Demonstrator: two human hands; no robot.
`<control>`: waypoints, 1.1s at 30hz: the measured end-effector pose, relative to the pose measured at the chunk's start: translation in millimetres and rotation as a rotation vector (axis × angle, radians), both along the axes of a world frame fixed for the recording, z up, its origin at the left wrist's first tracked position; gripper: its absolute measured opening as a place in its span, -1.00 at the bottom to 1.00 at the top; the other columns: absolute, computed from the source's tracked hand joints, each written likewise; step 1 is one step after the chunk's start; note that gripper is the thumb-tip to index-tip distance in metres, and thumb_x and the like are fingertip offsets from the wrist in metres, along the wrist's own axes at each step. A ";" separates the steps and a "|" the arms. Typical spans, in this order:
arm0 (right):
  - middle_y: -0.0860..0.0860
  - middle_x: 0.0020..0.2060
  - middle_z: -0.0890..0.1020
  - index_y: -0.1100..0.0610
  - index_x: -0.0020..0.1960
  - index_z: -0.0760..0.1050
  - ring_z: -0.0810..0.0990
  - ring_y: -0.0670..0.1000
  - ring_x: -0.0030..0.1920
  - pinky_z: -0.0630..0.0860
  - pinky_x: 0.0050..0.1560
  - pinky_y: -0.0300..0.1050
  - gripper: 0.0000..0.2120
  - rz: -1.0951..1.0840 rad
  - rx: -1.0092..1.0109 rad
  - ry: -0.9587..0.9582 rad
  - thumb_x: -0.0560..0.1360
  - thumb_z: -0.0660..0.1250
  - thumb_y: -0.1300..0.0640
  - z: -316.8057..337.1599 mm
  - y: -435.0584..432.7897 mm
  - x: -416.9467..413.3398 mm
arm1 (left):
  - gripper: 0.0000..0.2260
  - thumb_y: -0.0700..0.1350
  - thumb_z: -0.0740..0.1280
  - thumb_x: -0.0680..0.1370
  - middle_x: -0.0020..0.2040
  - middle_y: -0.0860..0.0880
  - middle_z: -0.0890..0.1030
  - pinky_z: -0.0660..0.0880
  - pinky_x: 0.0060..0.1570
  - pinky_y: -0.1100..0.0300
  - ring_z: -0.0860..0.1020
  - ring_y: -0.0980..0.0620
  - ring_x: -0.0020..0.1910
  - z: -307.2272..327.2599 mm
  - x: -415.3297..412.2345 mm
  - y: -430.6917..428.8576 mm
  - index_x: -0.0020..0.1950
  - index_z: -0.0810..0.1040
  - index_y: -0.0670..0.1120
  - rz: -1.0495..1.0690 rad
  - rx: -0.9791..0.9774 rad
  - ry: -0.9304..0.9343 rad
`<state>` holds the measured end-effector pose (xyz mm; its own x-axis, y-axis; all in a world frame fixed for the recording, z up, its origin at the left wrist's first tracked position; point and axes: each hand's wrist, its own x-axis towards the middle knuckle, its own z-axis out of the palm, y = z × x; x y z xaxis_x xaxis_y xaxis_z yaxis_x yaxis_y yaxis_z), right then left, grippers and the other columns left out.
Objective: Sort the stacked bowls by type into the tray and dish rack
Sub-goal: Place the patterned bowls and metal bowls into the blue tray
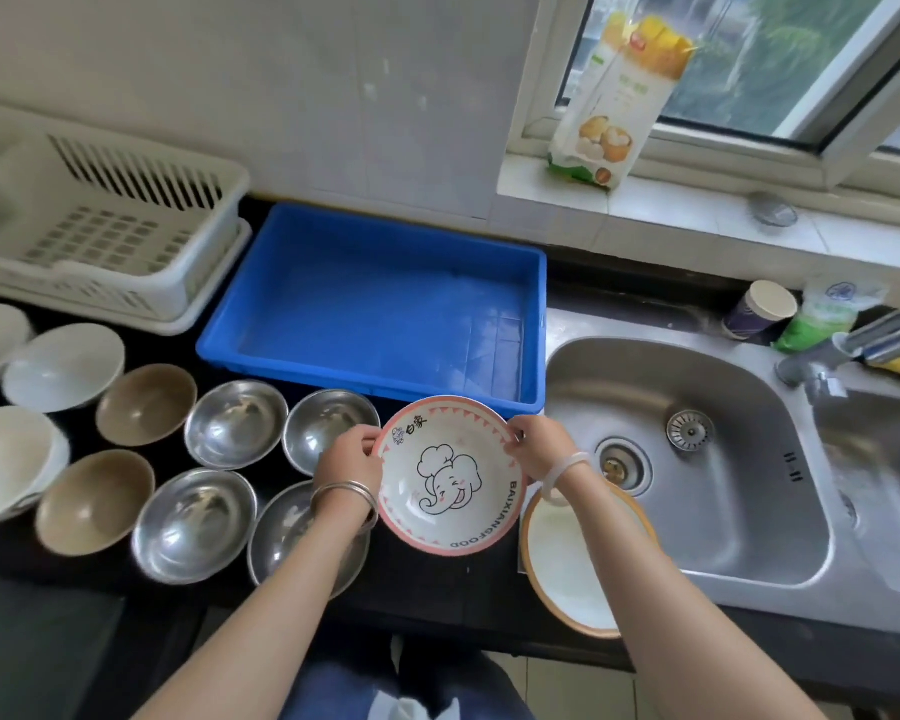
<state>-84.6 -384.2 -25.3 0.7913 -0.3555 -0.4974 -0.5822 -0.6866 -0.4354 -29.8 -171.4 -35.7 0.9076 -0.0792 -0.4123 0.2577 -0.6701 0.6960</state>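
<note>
At 6 o'clock of the blue tray, I log left hand and right hand pinching the elephant bowl at its 9 and 3 o'clock rim.

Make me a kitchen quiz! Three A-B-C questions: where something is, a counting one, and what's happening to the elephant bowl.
1. Where is the blue plastic tray? A) between the white slatted dish rack and the steel sink B) inside that sink C) on the windowsill
2. How many shiny round steel bowls are there? A) two B) four C) six
3. The pink-rimmed elephant bowl is A) lying in the tray B) upside down C) held up
Answers: A, rack left of it, sink right; B, two rows of two; C, left hand and right hand grip its rim.
</note>
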 end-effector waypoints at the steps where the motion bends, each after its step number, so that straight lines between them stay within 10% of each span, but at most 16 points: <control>1: 0.10 -0.21 0.59 0.17 -0.10 0.55 0.65 0.17 -0.18 0.65 -0.14 0.07 -0.87 -0.016 0.029 -0.011 0.51 0.23 0.21 5.9 -2.9 1.1 | -0.86 -0.21 0.27 0.50 -0.11 0.03 0.67 0.45 -0.25 0.23 0.60 0.04 -0.16 3.6 3.8 1.3 -0.07 0.57 0.01 0.024 -0.044 -0.003; 13: -0.02 -0.51 0.63 0.08 -0.12 0.54 0.67 0.02 -0.46 0.63 -0.42 -0.14 -0.86 -0.276 0.346 -0.199 0.49 0.26 0.28 55.9 3.8 83.5 | -0.74 -0.01 0.24 0.55 -0.12 -0.10 0.59 0.55 0.01 -0.06 0.54 -0.09 -0.13 33.4 80.3 25.8 0.00 0.56 -0.19 0.253 -0.451 0.052; 17: 0.06 -0.40 0.66 0.13 -0.07 0.54 0.68 0.00 -0.45 0.60 -0.46 -0.16 -0.88 -0.367 0.429 -0.239 0.49 0.26 0.29 45.9 21.7 133.1 | -0.86 -0.11 0.24 0.55 -0.21 -0.09 0.52 0.60 -0.31 0.10 0.51 -0.02 -0.29 33.8 128.0 34.1 -0.10 0.51 -0.16 0.342 -0.546 0.061; 26: 0.17 -0.27 0.62 0.14 -0.15 0.48 0.65 0.13 -0.33 0.61 -0.43 -0.08 -0.89 -0.560 0.527 -0.209 0.51 0.25 0.30 -2.2 59.0 225.8 | -0.75 -0.09 0.13 0.57 0.04 -0.20 0.63 0.52 0.11 -0.18 0.58 -0.22 0.04 1.1 235.6 45.7 0.05 0.58 -0.12 0.289 -0.399 0.096; 33: 0.13 -0.30 0.61 0.15 0.02 0.49 0.65 0.13 -0.33 0.64 -0.29 -0.03 -0.88 -0.656 0.528 -0.194 0.52 0.23 0.28 -35.2 74.3 243.8 | -0.76 -0.17 0.10 0.55 -0.20 -0.15 0.55 0.41 -0.21 0.06 0.47 -0.09 -0.21 -31.1 265.7 49.6 -0.17 0.54 -0.10 0.263 -0.356 0.153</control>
